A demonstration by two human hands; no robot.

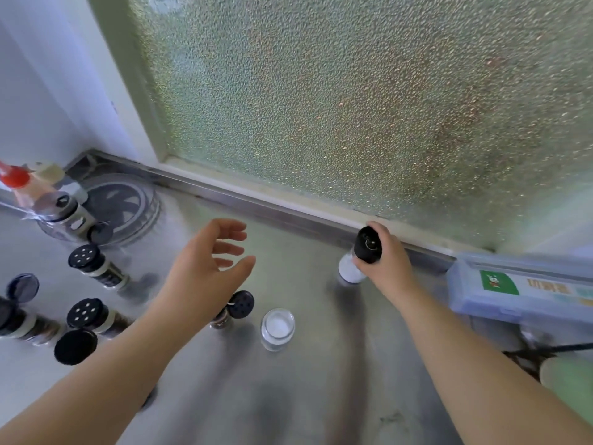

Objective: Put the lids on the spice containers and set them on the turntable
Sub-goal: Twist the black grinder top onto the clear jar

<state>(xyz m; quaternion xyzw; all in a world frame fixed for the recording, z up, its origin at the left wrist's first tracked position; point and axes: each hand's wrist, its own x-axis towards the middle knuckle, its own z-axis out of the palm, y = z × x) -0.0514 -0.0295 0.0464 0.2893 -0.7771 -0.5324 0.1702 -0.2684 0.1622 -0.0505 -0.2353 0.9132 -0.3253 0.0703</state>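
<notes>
My right hand [386, 263] grips the black lid [368, 245] of a glass spice jar with white contents [349, 270], standing on the steel counter near the window ledge. My left hand [208, 268] hovers open above the counter's middle, holding nothing. Under its wrist stands a dark spice jar with a black shaker top [239, 305]. Beside it a lidless jar of white powder [277, 329] stands upright. At far left the clear turntable [128, 207] carries one capped jar [69, 213]. Two more shaker-top jars [93, 266] [90, 316] and a loose black lid [75, 346] sit left.
A frosted window runs behind the counter's raised steel ledge [256, 203]. A blue plastic box [519, 287] lies at the right. A red-capped bottle [19, 184] stands behind the turntable. Another open-lidded jar [16, 313] sits at the left edge.
</notes>
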